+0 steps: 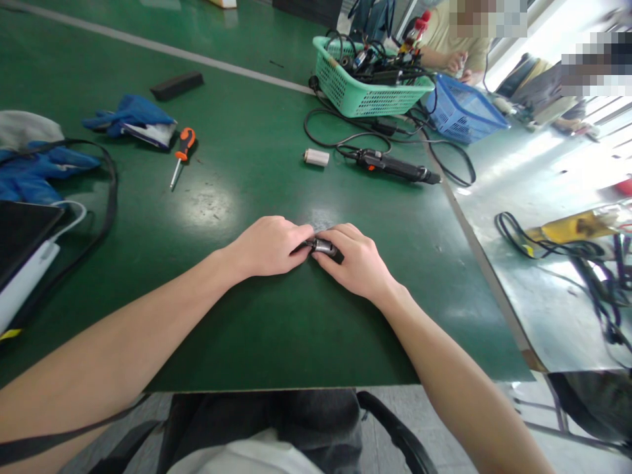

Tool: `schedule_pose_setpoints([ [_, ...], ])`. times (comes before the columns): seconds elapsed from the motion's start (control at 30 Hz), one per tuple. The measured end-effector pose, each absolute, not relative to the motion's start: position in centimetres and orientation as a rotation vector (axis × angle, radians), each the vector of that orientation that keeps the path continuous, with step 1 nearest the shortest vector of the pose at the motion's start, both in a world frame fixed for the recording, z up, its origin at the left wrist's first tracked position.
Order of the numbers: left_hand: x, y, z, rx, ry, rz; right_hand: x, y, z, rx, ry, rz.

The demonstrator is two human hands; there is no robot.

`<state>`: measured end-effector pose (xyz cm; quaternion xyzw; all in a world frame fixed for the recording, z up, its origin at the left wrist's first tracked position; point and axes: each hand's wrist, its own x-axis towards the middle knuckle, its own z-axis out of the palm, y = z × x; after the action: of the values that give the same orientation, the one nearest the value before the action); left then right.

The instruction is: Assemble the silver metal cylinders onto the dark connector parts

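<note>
Close to the middle of the green table, my two hands meet around a small dark metallic cylindrical part (324, 247). My left hand (276, 247) pinches a thin dark piece at the part's left end; its kind is mostly hidden by the fingers. Around the right end of the cylinder, the fingers of my right hand (356, 258) are closed. Beyond the hands lie a small whitish cylinder (316, 157) and a black electric screwdriver (395, 166) with its cord. An orange-handled screwdriver (184, 157) rests farther left.
A green basket (365, 95) full of cables and parts stands at the back, beside a blue basket (464, 112). Blue gloves (133, 120) and a black block (176, 85) lie left. A person sits behind the baskets. On the right table is a yellow tool (567, 229).
</note>
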<state>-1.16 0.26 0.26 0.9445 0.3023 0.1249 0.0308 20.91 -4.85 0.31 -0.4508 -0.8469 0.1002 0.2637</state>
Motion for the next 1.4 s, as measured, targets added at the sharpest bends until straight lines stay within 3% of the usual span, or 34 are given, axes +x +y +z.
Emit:
schedule_pose_setpoints([
  [1.4, -1.03, 0.26, 0.20, 2.907, 0.948, 0.443, 21.29, -4.64, 0.06, -1.247, -2.276, 0.244],
])
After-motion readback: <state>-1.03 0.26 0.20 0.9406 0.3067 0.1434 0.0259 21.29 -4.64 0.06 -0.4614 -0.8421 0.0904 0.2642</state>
